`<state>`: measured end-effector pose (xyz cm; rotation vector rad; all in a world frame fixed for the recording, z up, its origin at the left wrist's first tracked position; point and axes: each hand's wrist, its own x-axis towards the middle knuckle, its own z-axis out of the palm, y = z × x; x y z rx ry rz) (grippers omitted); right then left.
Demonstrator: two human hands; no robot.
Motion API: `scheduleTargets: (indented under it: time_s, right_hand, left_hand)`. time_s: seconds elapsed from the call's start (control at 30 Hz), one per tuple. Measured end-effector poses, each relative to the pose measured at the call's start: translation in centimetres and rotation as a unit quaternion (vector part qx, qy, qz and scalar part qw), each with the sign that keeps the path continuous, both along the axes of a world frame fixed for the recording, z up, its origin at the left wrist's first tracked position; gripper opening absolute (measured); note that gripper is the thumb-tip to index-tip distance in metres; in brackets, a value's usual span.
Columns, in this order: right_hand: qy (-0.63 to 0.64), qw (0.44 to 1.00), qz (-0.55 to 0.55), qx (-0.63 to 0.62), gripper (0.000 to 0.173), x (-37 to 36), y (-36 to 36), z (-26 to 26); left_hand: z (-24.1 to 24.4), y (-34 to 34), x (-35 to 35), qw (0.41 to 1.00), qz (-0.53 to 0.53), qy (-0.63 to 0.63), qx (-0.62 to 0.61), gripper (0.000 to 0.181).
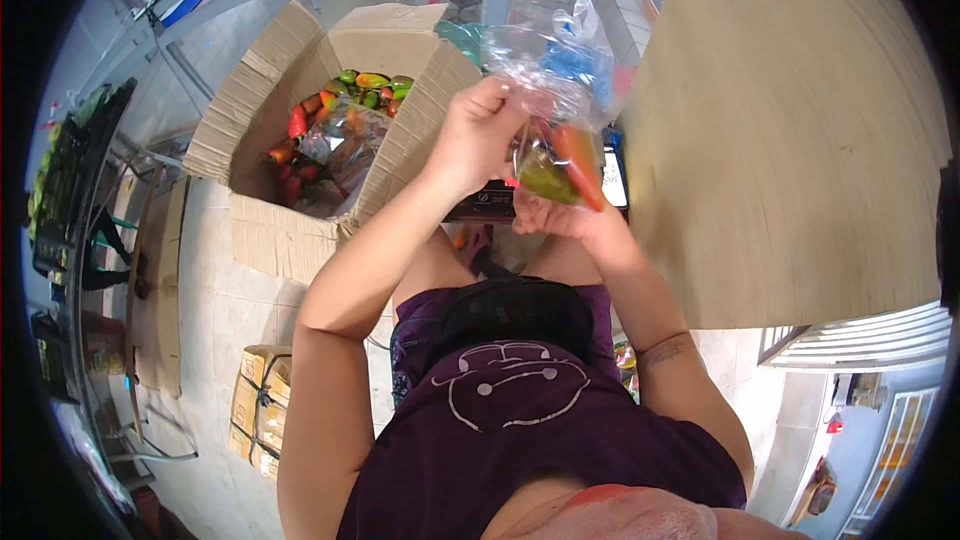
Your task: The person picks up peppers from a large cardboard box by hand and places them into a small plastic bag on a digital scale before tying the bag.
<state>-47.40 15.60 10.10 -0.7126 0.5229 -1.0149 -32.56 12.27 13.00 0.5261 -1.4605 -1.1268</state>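
Observation:
My left hand (480,135) pinches the upper part of a clear plastic bag (541,136), its fingers partly behind the film. Inside the bag are a green pepper (545,178) and an orange-red pepper (577,161). My right hand (559,217) is under the bag's bottom, touching it, with the fingers curled. To the left stands an open cardboard box (289,236) of red, orange and green peppers (297,121), with clear plastic bags (349,136) lying over them. Behind my hands, a dark device (480,202), perhaps a scale, is partly hidden.
A tall tan panel (780,135) closes off the right side. Blue and white plastic bags (581,64) are beyond my hands. A strapped bundle of cardboard (260,409) lies on the tiled floor at left. Dark produce racks (64,240) line the far left.

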Motion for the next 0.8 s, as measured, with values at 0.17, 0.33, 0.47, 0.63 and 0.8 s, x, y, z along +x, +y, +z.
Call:
scheduleTargets:
  time_s: [0.17,0.33,0.47,0.63,0.8]
  right_hand:
    - [0.459,0.761,-0.328,-0.322,0.039,-5.3,-3.6,-0.9]
    - [0.506,0.619,-0.059,-0.598,0.057,-0.9,1.2,6.4]
    - [0.535,0.652,0.089,-0.53,0.053,1.4,1.6,2.8]
    - [0.548,0.682,0.203,-0.439,0.026,0.1,0.5,-0.1]
    - [0.324,0.872,0.297,-0.216,0.017,-1.4,1.3,-1.4]
  left_hand:
    - [-0.1,-0.3,3.2,0.952,-0.133,-0.156,0.225,0.008]
    - [-1.4,2.0,2.4,0.8,-0.103,-0.59,0.01,0.017]
    - [-4.5,2.6,2.6,0.912,-0.12,-0.391,-0.038,0.014]
    - [-0.9,3.3,4.2,0.838,-0.099,-0.535,-0.051,0.015]
    - [0.6,3.6,6.5,0.802,-0.196,-0.563,0.034,0.03]
